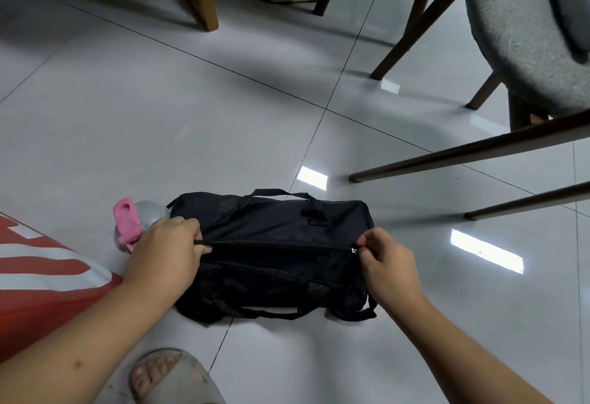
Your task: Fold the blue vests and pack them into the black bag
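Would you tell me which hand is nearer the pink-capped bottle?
Left. The left hand grips the black bag end right beside the bottle; the right hand pinches the zipper pull at the far end.

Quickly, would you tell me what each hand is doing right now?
Left hand: closed, pinching the zipper end of the black bag.
Right hand: closed, pinching the zipper pull.

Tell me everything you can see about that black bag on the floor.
The black bag is a soft, oblong fabric holdall with mesh-looking panels, lying flat on the pale tiled floor. Strap handles hang off its far and near sides. A zip runs along its top and looks closed. The left hand pinches the zip's left end; the right hand holds the metal pull at the right end. A pink-lidded bottle lies by its left end.
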`<state>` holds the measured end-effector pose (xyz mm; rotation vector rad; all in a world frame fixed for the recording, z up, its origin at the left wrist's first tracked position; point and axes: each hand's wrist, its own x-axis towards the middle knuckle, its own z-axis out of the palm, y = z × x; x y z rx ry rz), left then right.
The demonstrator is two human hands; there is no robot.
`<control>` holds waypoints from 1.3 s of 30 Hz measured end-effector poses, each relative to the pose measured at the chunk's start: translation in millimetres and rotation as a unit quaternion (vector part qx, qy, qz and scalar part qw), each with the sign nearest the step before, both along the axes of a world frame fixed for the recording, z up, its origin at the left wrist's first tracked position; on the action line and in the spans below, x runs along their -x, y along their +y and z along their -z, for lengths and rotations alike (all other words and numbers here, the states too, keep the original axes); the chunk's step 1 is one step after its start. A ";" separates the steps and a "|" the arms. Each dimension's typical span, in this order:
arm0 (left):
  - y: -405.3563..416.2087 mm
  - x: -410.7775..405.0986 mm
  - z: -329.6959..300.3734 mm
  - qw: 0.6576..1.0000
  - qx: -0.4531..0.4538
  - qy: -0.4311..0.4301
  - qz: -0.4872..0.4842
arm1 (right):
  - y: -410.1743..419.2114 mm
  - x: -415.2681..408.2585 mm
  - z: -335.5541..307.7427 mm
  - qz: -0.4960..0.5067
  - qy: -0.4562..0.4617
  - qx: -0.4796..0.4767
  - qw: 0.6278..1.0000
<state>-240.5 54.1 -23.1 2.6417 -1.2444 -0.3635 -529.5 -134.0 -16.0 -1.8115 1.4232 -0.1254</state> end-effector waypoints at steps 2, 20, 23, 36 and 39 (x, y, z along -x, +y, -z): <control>-0.6 0.0 0.2 1.000 -0.001 0.000 -0.002 | -3.0 4.3 0.3 0.011 0.003 -0.003 1.000; 0.6 5.8 1.4 0.999 -0.020 -0.023 0.012 | -4.5 21.8 15.7 0.117 -0.016 -0.030 0.993; 0.5 5.8 3.2 1.000 -0.012 -0.023 0.008 | -4.5 21.0 15.6 0.123 -0.018 -0.027 0.992; 8.1 13.0 -4.0 1.000 -0.008 -0.012 0.002 | -6.8 26.3 17.1 0.103 -0.009 0.004 0.995; 12.0 11.7 -17.0 0.997 -0.052 0.057 -0.002 | -10.7 21.2 8.2 0.089 0.006 0.011 0.996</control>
